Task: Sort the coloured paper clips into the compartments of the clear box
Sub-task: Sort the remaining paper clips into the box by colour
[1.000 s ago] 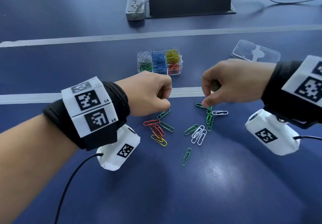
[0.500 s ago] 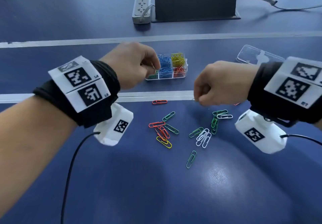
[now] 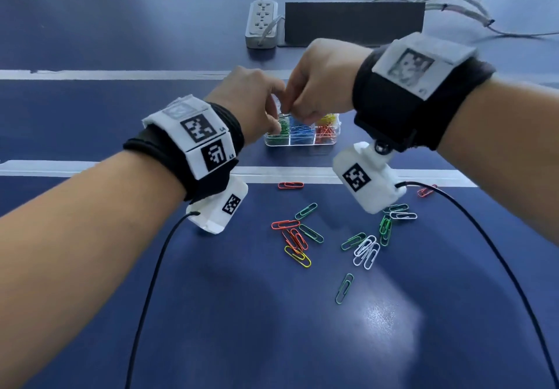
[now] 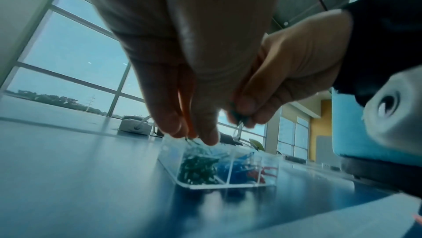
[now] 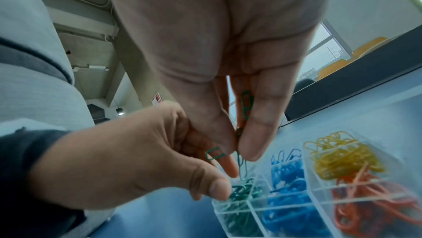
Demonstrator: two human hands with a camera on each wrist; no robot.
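Observation:
The clear box stands mid-table, its compartments holding green, blue, yellow and red clips, seen too in the left wrist view and right wrist view. Both hands meet just above its green compartment. My right hand pinches several green paper clips between thumb and finger, one dangling toward the compartment. My left hand points its fingers down and holds a green clip at its fingertips. Loose clips lie nearer me: green, red, yellow, white.
A power strip, a black panel and grey cables sit at the far side. White tape lines cross the blue table. Single red clips lie near the closer line. Black wrist cables trail toward me.
My right hand rose from the loose clips and moved forward and left to the box. My left hand, over the box half a second ago, now sits fingertip to fingertip with it.

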